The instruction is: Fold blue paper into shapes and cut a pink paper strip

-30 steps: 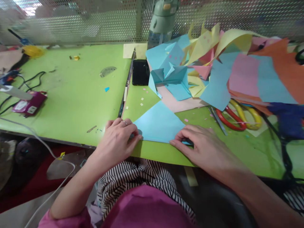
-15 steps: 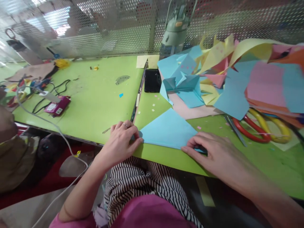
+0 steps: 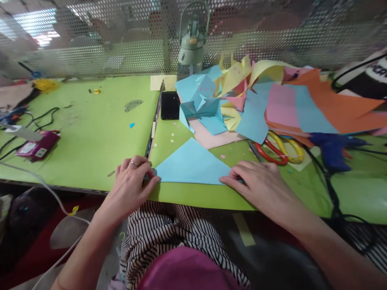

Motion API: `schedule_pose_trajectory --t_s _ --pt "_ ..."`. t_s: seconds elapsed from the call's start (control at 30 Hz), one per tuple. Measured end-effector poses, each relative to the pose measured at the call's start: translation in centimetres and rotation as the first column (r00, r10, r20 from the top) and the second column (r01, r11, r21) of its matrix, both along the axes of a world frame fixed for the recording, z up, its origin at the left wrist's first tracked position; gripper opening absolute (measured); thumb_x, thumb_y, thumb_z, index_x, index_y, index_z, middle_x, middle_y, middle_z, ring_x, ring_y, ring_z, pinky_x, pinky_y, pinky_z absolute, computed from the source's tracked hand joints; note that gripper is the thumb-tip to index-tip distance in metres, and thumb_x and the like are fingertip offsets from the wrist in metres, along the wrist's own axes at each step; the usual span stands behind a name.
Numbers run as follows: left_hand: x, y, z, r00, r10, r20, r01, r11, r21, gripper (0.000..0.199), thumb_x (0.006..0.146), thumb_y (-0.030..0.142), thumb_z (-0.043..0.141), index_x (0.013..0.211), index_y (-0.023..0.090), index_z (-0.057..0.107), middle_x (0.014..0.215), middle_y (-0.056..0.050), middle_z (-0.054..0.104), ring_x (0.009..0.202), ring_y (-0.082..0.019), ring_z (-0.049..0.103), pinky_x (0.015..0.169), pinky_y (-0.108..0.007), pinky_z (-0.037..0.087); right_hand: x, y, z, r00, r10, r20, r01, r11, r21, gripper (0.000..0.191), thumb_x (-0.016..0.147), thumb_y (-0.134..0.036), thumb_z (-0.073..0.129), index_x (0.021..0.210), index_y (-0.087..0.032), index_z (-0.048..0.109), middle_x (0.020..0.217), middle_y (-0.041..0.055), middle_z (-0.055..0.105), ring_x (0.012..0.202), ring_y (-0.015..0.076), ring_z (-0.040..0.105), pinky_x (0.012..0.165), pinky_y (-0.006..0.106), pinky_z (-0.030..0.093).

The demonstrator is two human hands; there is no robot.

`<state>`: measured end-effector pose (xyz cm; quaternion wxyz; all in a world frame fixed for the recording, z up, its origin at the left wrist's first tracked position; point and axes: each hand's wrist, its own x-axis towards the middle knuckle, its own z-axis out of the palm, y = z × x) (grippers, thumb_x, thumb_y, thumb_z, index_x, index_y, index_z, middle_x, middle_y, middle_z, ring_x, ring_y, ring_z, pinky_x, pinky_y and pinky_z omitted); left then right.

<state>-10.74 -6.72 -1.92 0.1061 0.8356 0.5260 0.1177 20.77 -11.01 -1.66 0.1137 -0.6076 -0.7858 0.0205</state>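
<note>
A sheet of blue paper (image 3: 193, 163), folded into a triangle, lies flat near the table's front edge with its tip pointing away from me. At its left corner is my left hand (image 3: 134, 177), a ring on one finger, thumb and curled fingers pinching the paper. My right hand (image 3: 256, 181) pinches the right corner the same way, thumb along the bottom fold. Both corners are partly hidden under the fingers. Beyond the triangle lie a pale pink sheet (image 3: 208, 137) and a folded blue paper shape (image 3: 202, 110).
A black phone (image 3: 170, 105) and a bottle (image 3: 191, 56) stand behind. Scissors (image 3: 276, 151) with red and yellow handles and a blue glue gun (image 3: 331, 151) lie right, below piled coloured paper (image 3: 314, 100). A purple power socket (image 3: 39, 146) is at left, a protractor (image 3: 133, 105) beyond.
My view has swung to the right, so the table's things sit further left and the glue gun shows. Both hands stay on the triangle's corners; my right thumb has shifted slightly along the lower edge.
</note>
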Motion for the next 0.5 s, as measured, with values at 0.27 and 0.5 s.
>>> schedule_pose_trajectory --t_s 0.27,0.5 --pt "-0.8 -0.4 -0.4 0.999 0.049 0.019 -0.050 0.998 0.032 0.022 0.094 0.039 0.050 0.082 0.022 0.058 0.115 -0.008 0.059 0.105 -0.030 0.048 0.089 -0.049 0.040 0.7 -1.1 -1.0 0.999 -0.043 0.009 0.042 0.995 0.095 0.048 0.100 -0.056 0.034 0.073 -0.022 0.056 0.074 0.0034 0.066 0.074 0.0213 0.060 0.071 0.038 0.031" --pt "-0.8 -1.1 -1.0 0.993 0.111 0.050 -0.114 0.991 0.068 0.016 0.093 0.036 0.047 0.086 0.022 0.049 0.127 -0.012 0.053 0.108 -0.031 0.048 0.089 -0.053 0.041 0.9 -1.9 -1.8 0.996 -0.086 0.016 0.083 0.988 0.128 0.029 0.099 -0.042 0.042 0.083 -0.022 0.055 0.083 0.0047 0.065 0.079 0.0233 0.060 0.072 0.038 0.036"
